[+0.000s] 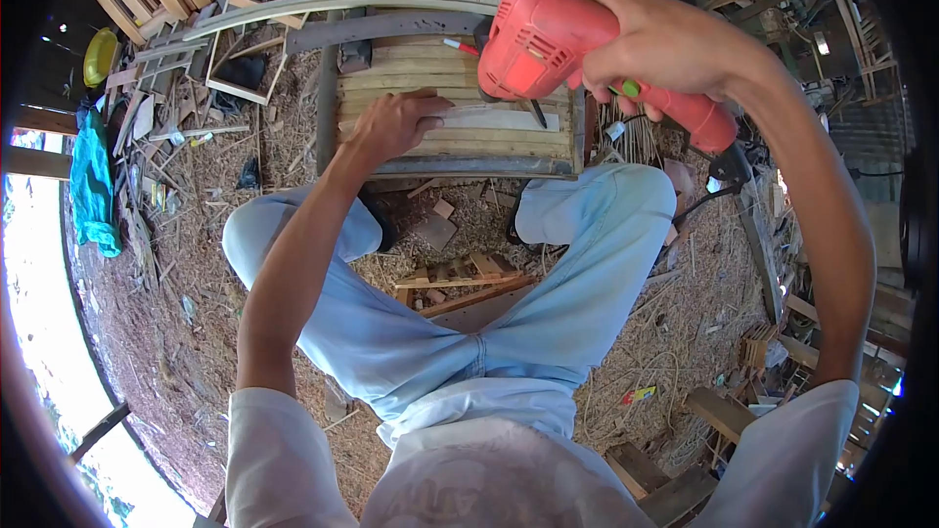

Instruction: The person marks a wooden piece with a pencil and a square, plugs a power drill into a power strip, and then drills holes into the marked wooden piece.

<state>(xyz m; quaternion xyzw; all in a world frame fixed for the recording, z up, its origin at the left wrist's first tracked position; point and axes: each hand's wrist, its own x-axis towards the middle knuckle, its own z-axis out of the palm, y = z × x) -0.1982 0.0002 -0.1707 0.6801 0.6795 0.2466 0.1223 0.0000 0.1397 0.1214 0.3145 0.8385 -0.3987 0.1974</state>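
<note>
My right hand (650,49) is wrapped around the handle of a red power drill (548,34) with a green button and dark vents. The drill is held over the right part of a slatted wooden bench (391,78). Below its body, a dark pointed piece (539,114) overlaps a thin pale wooden strip (504,120) lying across the slats. My left hand (391,125) is at the left end of this strip, fingers closed over it with the thumb alongside. A red and white marker (460,46) lies on the bench behind the strip.
Long curved wooden strips (323,5) cross the back of the bench. A black cord (699,200) hangs from the drill's handle on the right. Wood offcuts (435,232) and shavings cover the ground between my legs. A wooden frame (245,91) lies at the left.
</note>
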